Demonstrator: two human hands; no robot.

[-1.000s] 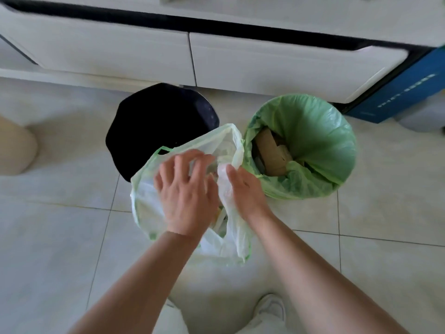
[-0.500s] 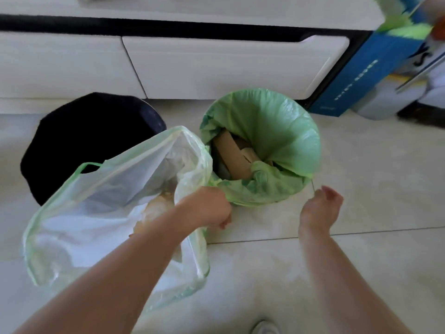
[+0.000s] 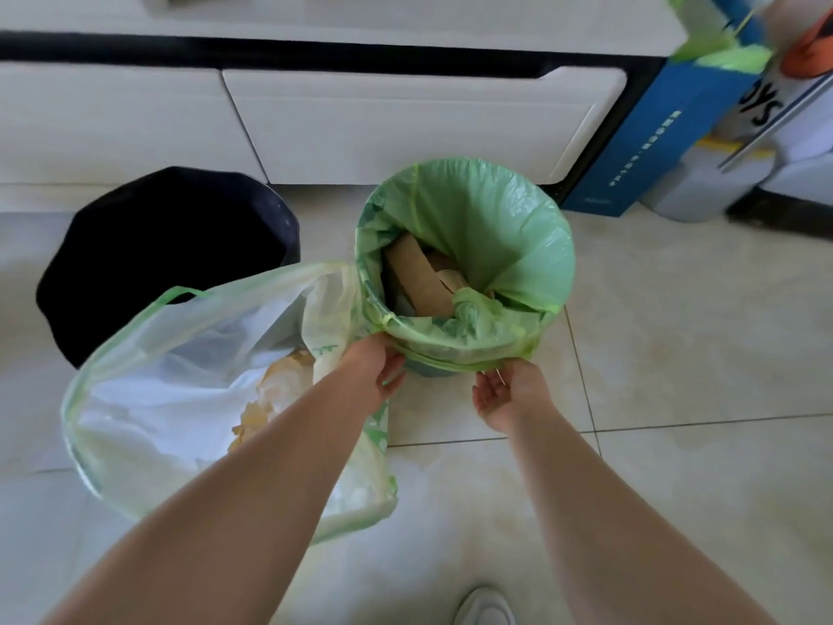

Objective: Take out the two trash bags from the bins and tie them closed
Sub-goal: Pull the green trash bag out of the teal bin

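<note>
A pale, see-through green trash bag (image 3: 180,381) stands on the floor at the left, outside the empty black bin (image 3: 171,245). Its mouth gapes open, with paper and brown scraps inside. The second green trash bag (image 3: 509,227) still lines the right-hand bin (image 3: 428,369), folded over the rim and holding cardboard (image 3: 414,272). My left hand (image 3: 376,367) reaches across the pale bag, and its fingers curl on the near hem of the green bag. My right hand (image 3: 509,394) is palm up, fingers apart, with its fingertips touching the same hem.
White drawers (image 3: 405,124) run along the back, right behind both bins. A blue box (image 3: 653,128) and pale containers (image 3: 703,187) crowd the back right corner. Tiled floor (image 3: 676,399) extends to the right. My shoe (image 3: 484,608) shows at the bottom edge.
Both hands let go of the pale bag, which now sits open at the left. They moved right to the near hem of the green bag in the second bin.
</note>
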